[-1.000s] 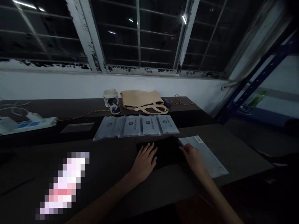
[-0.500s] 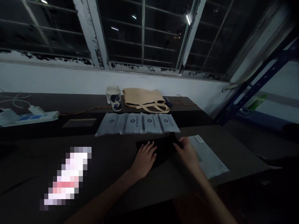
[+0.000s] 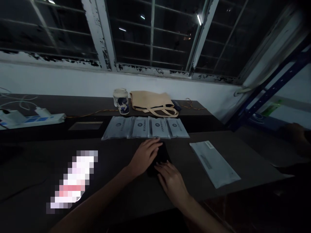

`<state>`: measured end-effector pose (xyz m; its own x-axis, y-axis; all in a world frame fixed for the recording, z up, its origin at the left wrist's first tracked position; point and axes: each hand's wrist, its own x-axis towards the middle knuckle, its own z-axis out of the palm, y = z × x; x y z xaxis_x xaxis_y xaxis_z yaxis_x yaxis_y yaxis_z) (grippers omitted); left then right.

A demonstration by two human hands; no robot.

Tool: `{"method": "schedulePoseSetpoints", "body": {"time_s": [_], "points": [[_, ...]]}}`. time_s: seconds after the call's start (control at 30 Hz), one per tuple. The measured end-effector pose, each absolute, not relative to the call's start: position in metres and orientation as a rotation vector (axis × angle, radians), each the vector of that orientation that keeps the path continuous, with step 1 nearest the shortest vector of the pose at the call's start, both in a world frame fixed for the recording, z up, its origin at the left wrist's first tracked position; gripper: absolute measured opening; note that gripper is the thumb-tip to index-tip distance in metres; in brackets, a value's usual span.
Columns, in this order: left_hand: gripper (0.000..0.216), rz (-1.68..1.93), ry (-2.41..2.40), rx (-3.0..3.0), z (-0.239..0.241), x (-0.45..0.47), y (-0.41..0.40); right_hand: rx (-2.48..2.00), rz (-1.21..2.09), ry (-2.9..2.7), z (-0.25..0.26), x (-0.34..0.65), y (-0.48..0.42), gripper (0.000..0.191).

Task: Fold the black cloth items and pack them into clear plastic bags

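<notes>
A folded black cloth lies on the dark table in front of me. My left hand rests flat on its left part with fingers stretched out. My right hand presses flat on its near right side, fingers spread. Most of the cloth is hidden under the two hands. A row of several grey plastic packets lies just beyond the cloth. One more grey packet lies to the right of my hands.
On the raised ledge behind stand a printed cup and a tan tote bag. A white power strip with cables sits far left. A blue metal rack stands at the right, below a barred window.
The black cloth has been folded over to the left into a narrower shape. My right hand moved left from its right edge and now presses down on it. My left hand shifted slightly forward.
</notes>
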<state>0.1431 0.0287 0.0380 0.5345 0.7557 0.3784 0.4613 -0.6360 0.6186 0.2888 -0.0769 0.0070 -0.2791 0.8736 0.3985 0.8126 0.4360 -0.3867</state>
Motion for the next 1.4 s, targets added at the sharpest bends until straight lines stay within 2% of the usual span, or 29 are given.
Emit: {"method": "schedulePoseSetpoints", "body": {"time_s": [0.13,0.2,0.33,0.43,0.5,0.6,0.67,0.8,0.93,1.0,1.07,1.13,1.3,1.4], "points": [[0.039,0.474,1.012,2.648,0.010,0.142,0.035,-1.439,0.159,-2.167,0.000,0.281,-0.089,0.039],[0.043,0.440,1.100,2.663,-0.004,0.137,0.039,-1.390,0.242,-2.195,0.001,0.283,-0.094,0.048],[0.044,0.494,1.237,2.666,-0.012,0.135,0.036,-1.543,0.350,-1.887,0.010,0.299,-0.085,0.037],[0.044,0.527,1.364,2.637,-0.010,0.141,0.025,-1.844,0.403,-1.659,0.018,0.311,-0.061,0.047],[0.046,0.503,1.413,2.619,-0.008,0.144,0.019,-1.973,0.577,-1.663,0.022,0.314,-0.044,0.053],[0.052,0.425,1.463,2.593,0.002,0.142,0.017,-1.947,0.847,-1.724,0.027,0.314,-0.027,0.042],[0.060,0.419,1.432,2.647,0.015,0.136,0.020,-1.820,0.903,-1.761,0.032,0.313,-0.024,0.030],[0.076,0.382,1.117,2.897,0.059,0.126,0.030,-1.531,0.799,-1.950,0.051,0.307,-0.031,0.026],[0.057,0.237,0.873,2.900,0.098,0.127,0.034,-1.311,0.375,-2.205,0.077,0.295,-0.035,0.028],[0.059,0.254,0.943,2.904,0.101,0.127,0.030,-1.268,0.146,-2.282,0.080,0.290,-0.034,0.023],[0.063,0.274,1.057,2.948,0.088,0.125,0.019,-1.208,0.033,-2.364,0.071,0.286,-0.034,0.018],[0.066,0.267,1.143,3.016,0.058,0.119,0.004,-1.128,0.055,-2.455,0.054,0.282,-0.042,0.016],[0.063,0.567,1.314,3.189,-0.030,0.099,-0.039,-1.002,0.507,-2.385,0.028,0.286,-0.084,0.019],[0.068,0.652,1.335,3.203,-0.047,0.094,-0.054,-1.161,0.624,-2.108,0.033,0.319,-0.097,0.017]]}}
